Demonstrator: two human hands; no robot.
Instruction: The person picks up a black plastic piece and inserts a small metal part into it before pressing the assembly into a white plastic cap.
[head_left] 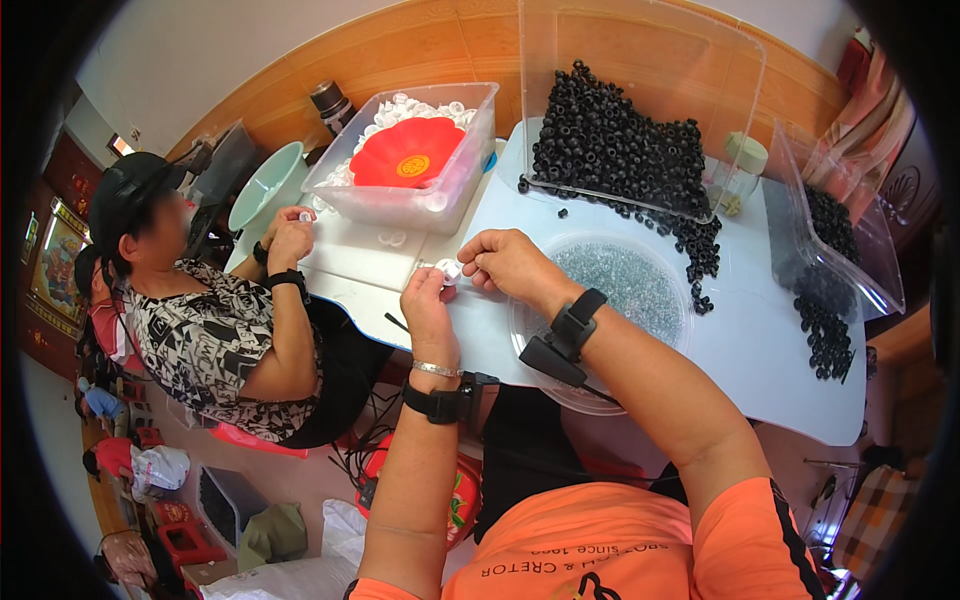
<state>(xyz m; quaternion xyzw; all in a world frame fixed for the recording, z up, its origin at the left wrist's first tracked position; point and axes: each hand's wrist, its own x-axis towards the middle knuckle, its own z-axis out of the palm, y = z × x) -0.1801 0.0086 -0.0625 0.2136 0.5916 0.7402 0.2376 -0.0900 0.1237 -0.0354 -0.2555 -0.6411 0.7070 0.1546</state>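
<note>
My left hand [430, 312] is closed on a small white plastic part [449, 270], held up between thumb and fingers above the table's near edge. Close beside it on the right, my right hand [515, 268] has its thumb and fingertips pinched together at the part. Whatever those fingertips hold is too small to make out. Under my right wrist lies a round clear tray [517, 325] full of tiny glassy-looking grey pieces [620, 285]. Black ring-shaped parts [610, 140] spill from a tipped clear bin [745, 95] onto the table beyond the tray.
Another person [210, 330] sits at left, hands [290, 238] together. A clear bin [470, 190] of white parts holds a red bowl [410, 152]. A pale green basin [268, 188] and a flask [332, 105] stand behind. At right, another tipped bin [870, 270] spills black parts.
</note>
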